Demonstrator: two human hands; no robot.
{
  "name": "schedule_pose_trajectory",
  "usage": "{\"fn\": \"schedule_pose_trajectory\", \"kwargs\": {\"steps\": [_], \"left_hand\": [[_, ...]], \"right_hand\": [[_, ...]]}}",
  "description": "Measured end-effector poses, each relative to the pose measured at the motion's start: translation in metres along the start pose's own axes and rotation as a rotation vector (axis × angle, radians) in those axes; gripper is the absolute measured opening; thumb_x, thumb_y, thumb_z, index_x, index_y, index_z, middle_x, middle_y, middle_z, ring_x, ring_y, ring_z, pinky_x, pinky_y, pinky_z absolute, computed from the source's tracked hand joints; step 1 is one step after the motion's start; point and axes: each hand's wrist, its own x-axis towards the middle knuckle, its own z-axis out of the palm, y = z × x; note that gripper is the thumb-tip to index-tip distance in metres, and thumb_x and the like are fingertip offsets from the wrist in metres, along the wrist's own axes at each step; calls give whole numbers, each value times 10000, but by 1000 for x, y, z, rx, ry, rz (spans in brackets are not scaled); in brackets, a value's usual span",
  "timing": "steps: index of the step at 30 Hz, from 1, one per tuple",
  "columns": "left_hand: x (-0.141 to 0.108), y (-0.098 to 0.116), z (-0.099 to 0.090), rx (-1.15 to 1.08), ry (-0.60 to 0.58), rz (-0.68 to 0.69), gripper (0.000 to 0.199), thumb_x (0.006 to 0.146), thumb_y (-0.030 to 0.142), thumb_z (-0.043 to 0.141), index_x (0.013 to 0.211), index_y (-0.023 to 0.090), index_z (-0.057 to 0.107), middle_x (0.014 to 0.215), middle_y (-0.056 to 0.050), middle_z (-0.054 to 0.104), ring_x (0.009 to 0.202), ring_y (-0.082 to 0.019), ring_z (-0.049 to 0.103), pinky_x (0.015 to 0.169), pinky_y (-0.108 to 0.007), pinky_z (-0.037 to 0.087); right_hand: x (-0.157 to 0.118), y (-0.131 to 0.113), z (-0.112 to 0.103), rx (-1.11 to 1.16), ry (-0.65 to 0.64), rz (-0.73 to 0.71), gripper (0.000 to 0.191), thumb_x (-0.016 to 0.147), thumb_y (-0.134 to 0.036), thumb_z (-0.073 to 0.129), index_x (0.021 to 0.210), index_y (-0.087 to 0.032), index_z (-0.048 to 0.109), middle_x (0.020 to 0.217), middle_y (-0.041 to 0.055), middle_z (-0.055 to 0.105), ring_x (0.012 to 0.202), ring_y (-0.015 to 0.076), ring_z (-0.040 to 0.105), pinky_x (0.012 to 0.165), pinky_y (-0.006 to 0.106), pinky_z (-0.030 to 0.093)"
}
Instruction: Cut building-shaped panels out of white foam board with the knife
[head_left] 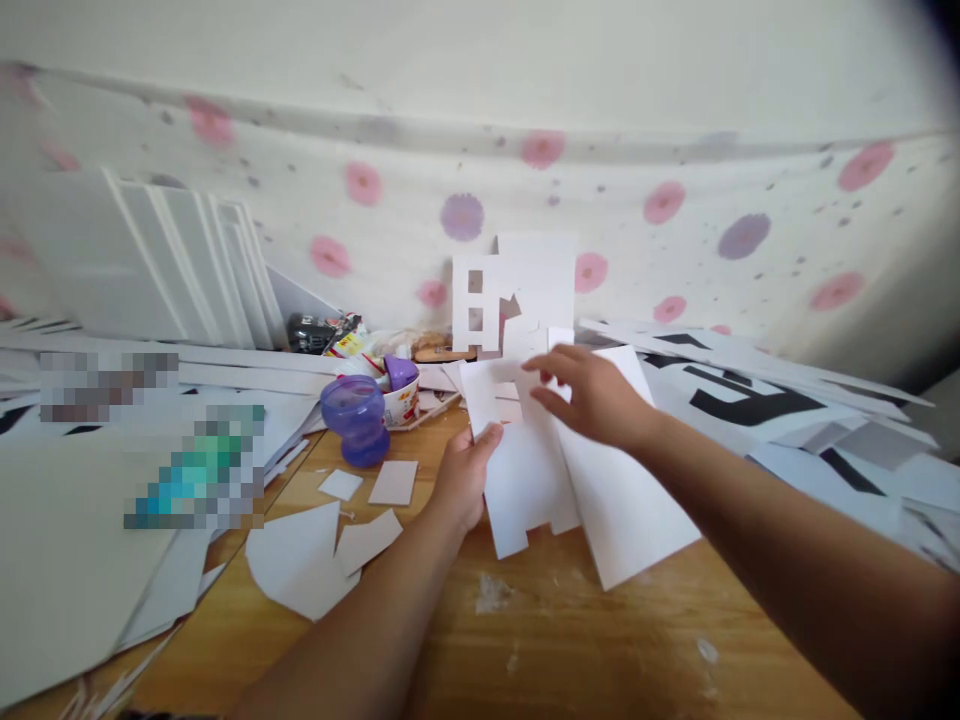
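My left hand (pixel 466 475) grips the left edge of a white board with cut-outs (pixel 529 480), its thumb lying on the front face. That board is tilted up, with a rectangular opening near its top and notches along its lower edge. Over its upper right part hovers my right hand (pixel 589 392), fingers apart and slightly curled, holding nothing that I can see. A plain white sheet (pixel 622 500) leans beside the board, under my right wrist. Behind them stands a white panel with square holes (pixel 487 275), upright near the curtain.
A purple translucent cup (pixel 354 420) and a paper tub (pixel 402 400) stand left of my hands. White offcuts (pixel 296 560) lie on the wooden table (pixel 480 660). Stacked boards (pixel 187 270) lean at back left. Sheets with black shapes (pixel 750 400) pile up at right.
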Motion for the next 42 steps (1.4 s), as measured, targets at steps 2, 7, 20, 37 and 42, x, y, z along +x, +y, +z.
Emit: {"fn": "schedule_pose_trajectory", "kwargs": {"steps": [2,7,20,37,42], "left_hand": [[0,3,0,-29,-16,20,559,605,494,864,967,109,685,758,-87,728,675,-237,682,644,-329,507],[1,5,-1,-74,8,79,555,607,510,860,969,126,689,815,-84,741,764,-256,694,710,-345,515],[-6,-7,1,-24,-124,-90,546,569,286,892,1053,149,679,969,-114,750,873,-285,708,829,-411,531],[-14,-5,6,104,-33,-24,422,578,374,904,903,153,752,799,-70,739,661,-203,661,617,-280,509],[-15,-5,7,71,-43,-14,379,572,321,902,867,140,747,728,-61,726,617,-190,651,563,-253,488]], "right_hand": [[-35,-12,13,-48,-33,-1,328,917,-227,540,1223,-150,629,871,69,663,768,210,582,742,363,460],[-99,-40,53,-122,19,23,400,882,-258,620,1272,-169,608,1062,129,635,917,275,546,812,440,472],[-112,-41,83,-102,212,81,419,885,-233,601,1296,-155,587,1146,154,617,976,297,528,838,485,461],[-44,-50,32,303,-93,395,525,849,-256,504,1369,-185,518,699,29,701,596,213,638,564,301,430],[-49,-53,39,154,-29,331,502,853,-251,502,1339,-126,521,662,28,675,536,217,610,508,307,402]]}}
